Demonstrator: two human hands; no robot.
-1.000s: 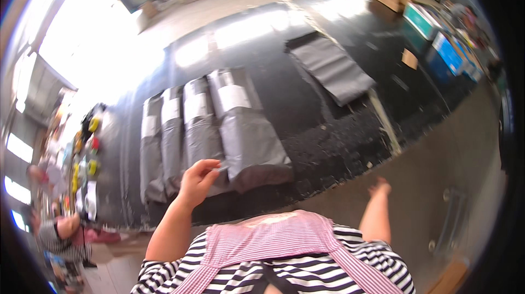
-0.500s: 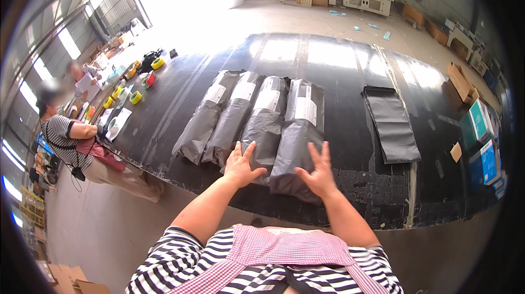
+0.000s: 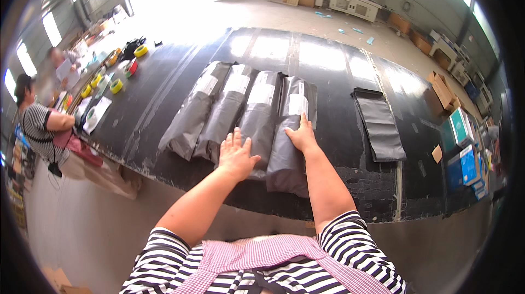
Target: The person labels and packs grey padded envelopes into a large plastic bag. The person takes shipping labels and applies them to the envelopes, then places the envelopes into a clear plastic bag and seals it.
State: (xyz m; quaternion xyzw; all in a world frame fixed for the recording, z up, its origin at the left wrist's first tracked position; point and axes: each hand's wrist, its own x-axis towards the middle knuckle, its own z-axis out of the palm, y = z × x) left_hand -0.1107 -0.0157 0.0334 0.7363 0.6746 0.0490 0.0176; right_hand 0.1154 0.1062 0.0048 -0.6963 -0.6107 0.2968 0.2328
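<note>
I see my left hand flat and open on a filled grey mailer bag, my right hand spread flat on the neighbouring packed bag, gripping nothing, on the black table.

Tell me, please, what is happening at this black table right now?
A person leans over the black table with both hands flat on a row of four filled grey mailer bags. The left hand presses the third bag, the right hand the fourth. An empty grey bag lies apart to the right.
</note>
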